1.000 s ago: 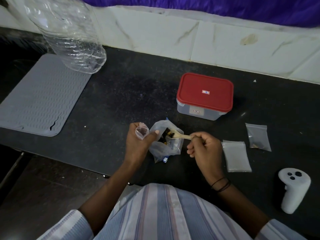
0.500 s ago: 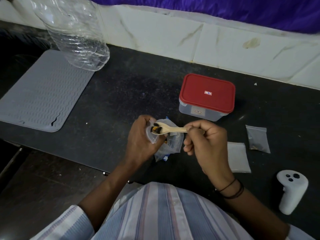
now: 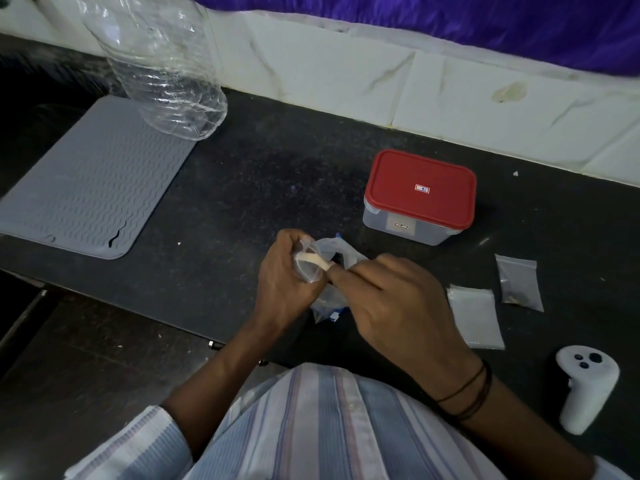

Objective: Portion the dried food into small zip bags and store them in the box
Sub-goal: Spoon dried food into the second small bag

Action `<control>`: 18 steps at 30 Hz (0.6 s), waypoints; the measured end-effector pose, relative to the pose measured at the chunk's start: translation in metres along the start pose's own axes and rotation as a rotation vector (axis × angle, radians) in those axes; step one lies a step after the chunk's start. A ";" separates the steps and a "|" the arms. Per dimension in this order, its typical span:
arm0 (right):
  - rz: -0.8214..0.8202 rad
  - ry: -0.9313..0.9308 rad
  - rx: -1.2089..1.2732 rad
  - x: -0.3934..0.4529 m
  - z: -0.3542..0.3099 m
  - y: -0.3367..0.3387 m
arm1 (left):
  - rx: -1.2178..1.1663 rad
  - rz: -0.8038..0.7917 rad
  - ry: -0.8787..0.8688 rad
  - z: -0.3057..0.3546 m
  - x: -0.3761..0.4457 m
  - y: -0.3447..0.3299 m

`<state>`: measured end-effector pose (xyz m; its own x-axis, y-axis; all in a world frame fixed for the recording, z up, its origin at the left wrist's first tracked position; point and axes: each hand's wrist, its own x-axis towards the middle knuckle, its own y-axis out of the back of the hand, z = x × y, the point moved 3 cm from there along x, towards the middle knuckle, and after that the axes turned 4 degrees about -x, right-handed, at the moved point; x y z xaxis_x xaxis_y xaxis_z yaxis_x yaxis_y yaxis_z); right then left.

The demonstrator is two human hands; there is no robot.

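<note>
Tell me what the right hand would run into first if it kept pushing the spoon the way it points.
The right hand aims the wooden spoon left and slightly away, into the small zip bag that the left hand holds open. The spoon would likely meet that bag's inside first, then the left hand's fingers behind it; depth is unclear.

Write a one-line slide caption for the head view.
Left hand holds a small zip bag open while right hand tips a wooden spoon into it.

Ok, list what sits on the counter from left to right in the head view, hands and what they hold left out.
Grey mat → clear bottle → red-lidded box → flat zip bag → zip bag with a little food → white controller.
</note>
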<state>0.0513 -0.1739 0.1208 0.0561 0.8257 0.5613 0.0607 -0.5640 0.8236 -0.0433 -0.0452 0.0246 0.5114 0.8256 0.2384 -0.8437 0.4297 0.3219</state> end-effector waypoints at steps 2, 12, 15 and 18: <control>0.091 -0.191 0.108 -0.007 0.013 0.002 | 0.019 0.027 0.067 -0.001 0.000 0.003; -0.263 -0.786 0.246 -0.042 0.063 -0.057 | -0.127 -0.011 0.531 -0.014 0.005 0.001; -0.284 -0.654 0.130 -0.043 0.056 -0.071 | -0.109 -0.094 0.604 -0.023 0.008 -0.005; -0.238 -0.478 0.015 -0.038 0.047 -0.076 | -0.120 -0.097 0.680 -0.030 0.010 -0.009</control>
<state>0.0913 -0.1631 0.0324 0.4864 0.8353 0.2564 0.1412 -0.3647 0.9203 -0.0352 -0.0298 -0.0029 0.4026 0.8105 -0.4254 -0.8316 0.5181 0.2000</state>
